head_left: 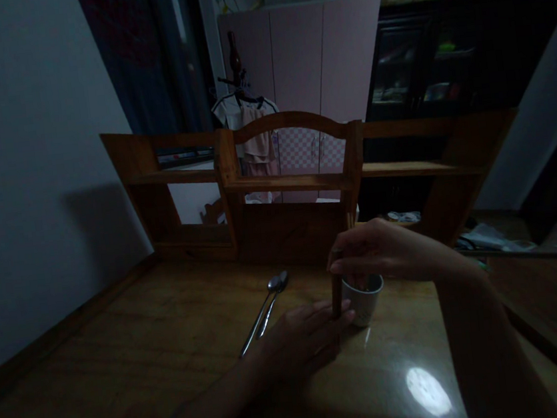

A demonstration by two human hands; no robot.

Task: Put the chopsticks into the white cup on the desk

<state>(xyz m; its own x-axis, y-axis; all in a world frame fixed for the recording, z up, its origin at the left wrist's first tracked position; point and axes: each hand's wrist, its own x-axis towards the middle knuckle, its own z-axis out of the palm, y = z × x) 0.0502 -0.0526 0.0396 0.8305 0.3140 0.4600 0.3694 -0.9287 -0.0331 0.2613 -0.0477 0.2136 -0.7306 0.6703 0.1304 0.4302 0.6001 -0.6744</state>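
Dark brown chopsticks (337,293) stand upright between my hands, held close together so that I cannot tell how many there are. My right hand (376,249) pinches their upper end, its wrist bent above a white cup (367,303). Some of its fingers hang in front of or over the cup's mouth; the gloom hides which. Lower down, the fingers of my left hand (308,336) close around the bottom part of the chopsticks, beside the cup. Two metal spoons, a near one (258,322) and another (272,310), lie side by side left of my left hand.
A wooden table (123,347) carries an open shelf unit (295,180) along its far edge. At left rises a wall (26,164). A bright light reflection (428,390) shows on the tabletop at right. Behind are pink wardrobe doors (296,59) and hanging clothes (254,131).
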